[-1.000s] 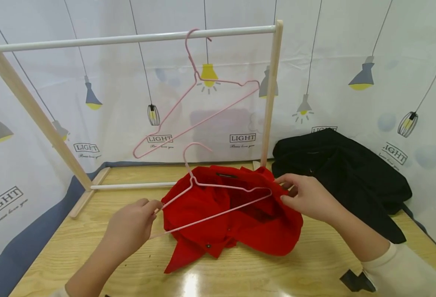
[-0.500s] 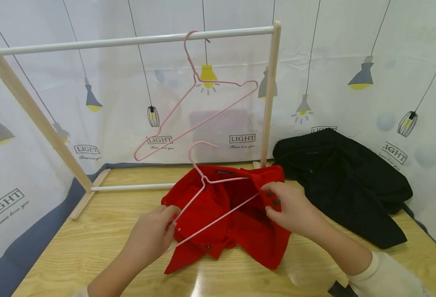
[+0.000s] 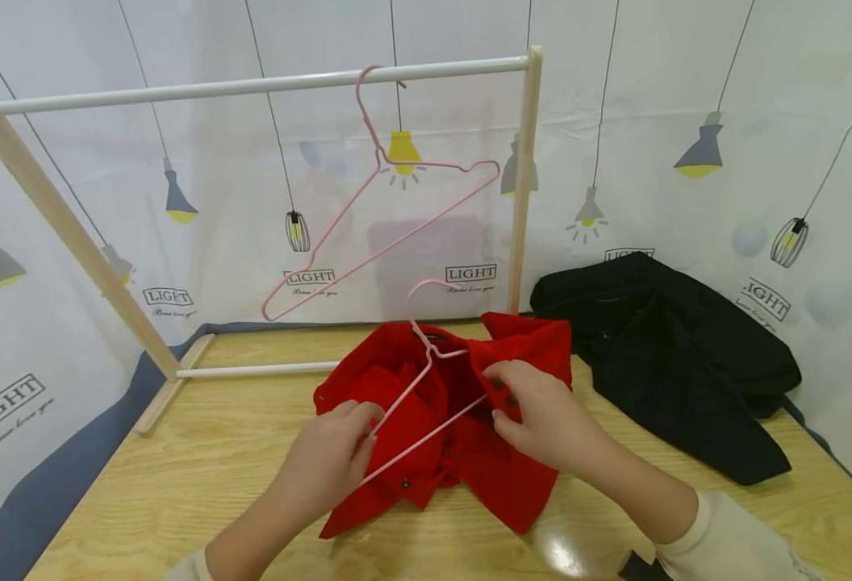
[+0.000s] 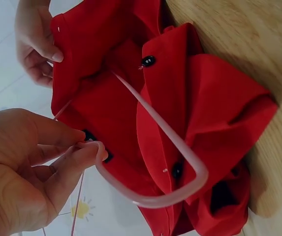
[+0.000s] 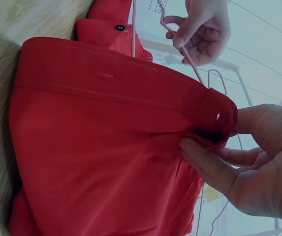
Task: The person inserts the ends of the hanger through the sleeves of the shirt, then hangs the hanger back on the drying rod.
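My left hand point(image 3: 327, 460) pinches a pink wire hanger point(image 3: 426, 440) near its left shoulder. In the left wrist view the rounded end of the hanger point(image 4: 172, 197) sticks out past the fingertips. The hanger's right end is hidden inside a red buttoned shirt point(image 3: 368, 383), which lies bunched on the table. My right hand point(image 3: 542, 415) pinches the shirt's front edge by the collar and holds it up around that end. In the right wrist view the thumb and fingers grip the red cloth point(image 5: 101, 147) at a corner with a buttonhole.
A clothes rack with a white rail point(image 3: 273, 83) and wooden posts point(image 3: 524, 186) stands behind the shirt. A second pink hanger point(image 3: 378, 252) hangs from the rail. Folded black clothing point(image 3: 673, 355) lies at the right on the wooden table point(image 3: 252, 436).
My left hand has moved right with the hanger, whose right end has slid from view into the shirt. My right hand has drawn the shirt's edge left over it.
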{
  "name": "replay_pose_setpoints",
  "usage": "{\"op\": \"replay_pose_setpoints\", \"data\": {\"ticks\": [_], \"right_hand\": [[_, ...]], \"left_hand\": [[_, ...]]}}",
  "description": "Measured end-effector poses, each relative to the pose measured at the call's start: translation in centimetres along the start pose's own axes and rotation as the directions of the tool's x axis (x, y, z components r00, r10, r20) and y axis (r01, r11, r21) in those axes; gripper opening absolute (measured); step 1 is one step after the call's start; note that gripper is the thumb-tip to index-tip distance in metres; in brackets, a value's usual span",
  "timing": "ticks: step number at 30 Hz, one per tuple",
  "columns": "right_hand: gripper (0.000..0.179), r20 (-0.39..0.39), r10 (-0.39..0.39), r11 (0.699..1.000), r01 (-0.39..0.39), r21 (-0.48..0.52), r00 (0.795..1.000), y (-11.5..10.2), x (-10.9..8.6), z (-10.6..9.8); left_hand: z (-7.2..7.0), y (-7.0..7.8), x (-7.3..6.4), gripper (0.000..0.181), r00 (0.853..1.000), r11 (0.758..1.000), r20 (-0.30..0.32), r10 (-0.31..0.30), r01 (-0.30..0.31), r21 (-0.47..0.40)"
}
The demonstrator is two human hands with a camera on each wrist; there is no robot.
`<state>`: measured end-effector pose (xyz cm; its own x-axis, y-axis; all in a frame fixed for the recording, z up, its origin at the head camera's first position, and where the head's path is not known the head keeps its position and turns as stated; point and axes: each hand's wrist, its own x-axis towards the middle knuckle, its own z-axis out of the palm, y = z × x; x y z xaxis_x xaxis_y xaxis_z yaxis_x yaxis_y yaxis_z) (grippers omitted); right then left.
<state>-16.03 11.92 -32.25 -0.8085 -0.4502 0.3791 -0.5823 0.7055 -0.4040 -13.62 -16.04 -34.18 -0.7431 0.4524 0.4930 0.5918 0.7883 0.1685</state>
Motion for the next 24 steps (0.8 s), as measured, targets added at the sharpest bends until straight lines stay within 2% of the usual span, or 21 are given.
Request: {"op": "replay_pose_setpoints", "data": {"ticks": [8, 14, 19, 24], "right_hand": [[0.038, -0.014, -0.023, 1.0, 0.023, -0.004, 1.0, -0.7, 0.0, 0.0], [0.039, -0.029, -0.058, 0.998, 0.058, 0.0, 0.998, -0.9, 0.0, 0.1], [0.039, -0.088, -0.09, 0.996, 0.089, -0.009, 0.992, -0.9, -0.1, -0.3], [0.036, -0.162, -0.065, 0.995, 0.052, -0.083, 0.985, -0.4, 0.1, -1.4]], "left_hand": [[0.7, 0.3, 1.0, 0.026, 0.999, 1.0, -0.022, 0.025, -0.025, 0.003], [1.7, 0.5, 1.7, 0.027, 0.999, 0.997, -0.031, 0.037, -0.039, -0.067], [2.5, 0.5, 2.2, 0.025, 0.998, 0.992, -0.042, 0.056, -0.06, -0.11], [2.3, 0.4, 2.4, 0.026, 0.997, 0.996, -0.059, 0.051, -0.056, -0.076]]}}
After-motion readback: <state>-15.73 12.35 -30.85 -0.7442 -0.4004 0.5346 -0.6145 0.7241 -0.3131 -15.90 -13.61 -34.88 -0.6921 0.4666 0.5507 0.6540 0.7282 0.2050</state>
